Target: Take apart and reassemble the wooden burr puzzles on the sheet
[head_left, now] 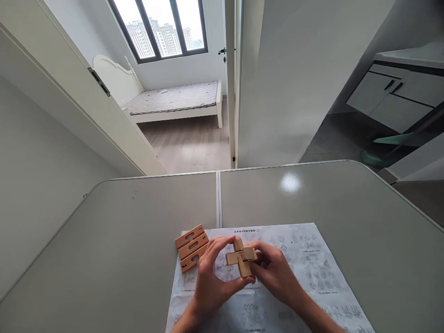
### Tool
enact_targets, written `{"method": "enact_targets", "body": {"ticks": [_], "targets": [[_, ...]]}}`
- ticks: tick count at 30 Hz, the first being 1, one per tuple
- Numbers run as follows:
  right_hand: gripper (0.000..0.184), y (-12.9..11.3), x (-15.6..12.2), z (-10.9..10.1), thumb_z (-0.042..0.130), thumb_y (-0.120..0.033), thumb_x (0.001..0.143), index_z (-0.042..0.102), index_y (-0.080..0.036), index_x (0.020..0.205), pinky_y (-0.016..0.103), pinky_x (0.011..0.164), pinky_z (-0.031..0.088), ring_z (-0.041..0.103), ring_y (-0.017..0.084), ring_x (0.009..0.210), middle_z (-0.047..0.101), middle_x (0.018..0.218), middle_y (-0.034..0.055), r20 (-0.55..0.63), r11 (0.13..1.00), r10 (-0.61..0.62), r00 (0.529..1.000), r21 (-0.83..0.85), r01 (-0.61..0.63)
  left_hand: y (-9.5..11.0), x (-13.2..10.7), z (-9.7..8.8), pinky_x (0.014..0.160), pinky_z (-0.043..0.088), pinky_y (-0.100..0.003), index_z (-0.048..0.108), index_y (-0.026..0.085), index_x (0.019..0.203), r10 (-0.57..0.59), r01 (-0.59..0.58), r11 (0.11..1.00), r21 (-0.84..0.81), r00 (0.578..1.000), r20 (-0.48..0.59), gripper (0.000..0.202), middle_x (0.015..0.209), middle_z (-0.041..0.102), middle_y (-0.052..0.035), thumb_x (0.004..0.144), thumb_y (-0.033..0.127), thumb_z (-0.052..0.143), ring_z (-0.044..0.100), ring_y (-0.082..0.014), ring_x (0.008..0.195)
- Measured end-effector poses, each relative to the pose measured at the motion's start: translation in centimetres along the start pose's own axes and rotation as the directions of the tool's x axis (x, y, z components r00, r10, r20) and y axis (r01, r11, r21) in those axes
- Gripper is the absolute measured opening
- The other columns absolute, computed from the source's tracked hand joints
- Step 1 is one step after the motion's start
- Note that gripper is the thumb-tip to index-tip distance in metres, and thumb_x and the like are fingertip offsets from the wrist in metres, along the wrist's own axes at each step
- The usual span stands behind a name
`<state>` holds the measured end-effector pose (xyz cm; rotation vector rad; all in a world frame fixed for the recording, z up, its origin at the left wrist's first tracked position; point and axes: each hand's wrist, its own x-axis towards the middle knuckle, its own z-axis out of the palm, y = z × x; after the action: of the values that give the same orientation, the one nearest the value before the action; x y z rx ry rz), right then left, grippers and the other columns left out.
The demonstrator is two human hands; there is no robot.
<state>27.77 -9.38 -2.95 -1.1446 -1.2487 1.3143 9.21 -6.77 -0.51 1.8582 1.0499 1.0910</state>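
Forearms: cut off by the lower frame edge.
Left hand (211,277): fingers closed on the left side of the wooden cross (241,257), held just above the printed sheet (312,263).
Right hand (277,273): grips the cross's right arm; fingertips partly hidden behind it.
Sheet print: too small to read.
Loose bars (191,247): three, touching, at the sheet's far-left corner.
Counter (121,240): grey surface runs wide to rounded edges.
Bed (176,99): beyond the doorway.
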Motion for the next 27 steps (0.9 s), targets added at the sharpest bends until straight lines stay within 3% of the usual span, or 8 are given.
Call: {"method": "enact_targets", "body": {"ticks": [6, 18, 27], "targets": [[0.006, -0.08, 0.19, -0.21, 0.071, -0.028, 0.092, 0.07, -0.022, 0.093, 0.025, 0.053, 0.047, 0.062, 0.016, 0.056, 0.069, 0.069, -0.0013, 0.023, 1.0, 0.002, 1.0, 0.023, -0.002, 0.05, 0.03, 0.03, 0.097, 0.056, -0.045, 0.065, 0.028, 0.134, 0.003, -0.004, 1.0, 0.025, 1.0, 0.02, 0.065, 0.119, 0.075, -0.0092, 0.077, 0.046, 0.09, 0.07, -0.0309, 0.109], [0.027, -0.27, -0.09, -0.23, 0.067, -0.048, 0.099, 0.067, -0.021, 0.095, 0.025, 0.053, 0.048, 0.06, 0.014, 0.052, 0.069, 0.07, -0.0003, 0.06, 1.0, -0.023, 0.998, 0.015, 0.022, 0.32, 0.21, -0.38, 0.097, 0.057, -0.041, 0.066, 0.027, 0.134, -0.095, 0.097, 0.995, -0.027, 0.992, 0.081, 0.062, 0.121, 0.075, -0.0083, 0.077, 0.04, 0.088, 0.071, -0.028, 0.107], [0.026, -0.1, -0.22, -0.11, 0.065, -0.047, 0.101, 0.067, -0.021, 0.097, 0.023, 0.053, 0.045, 0.058, 0.014, 0.052, 0.062, 0.062, -0.0034, 0.042, 0.996, -0.058, 0.997, -0.063, 0.06, 0.01, 0.2, -0.57, 0.105, 0.057, -0.041, 0.065, 0.028, 0.136, -0.141, 0.148, 0.987, -0.063, 0.984, 0.105, 0.059, 0.128, 0.074, -0.0078, 0.081, 0.039, 0.084, 0.07, -0.0288, 0.118]]}}
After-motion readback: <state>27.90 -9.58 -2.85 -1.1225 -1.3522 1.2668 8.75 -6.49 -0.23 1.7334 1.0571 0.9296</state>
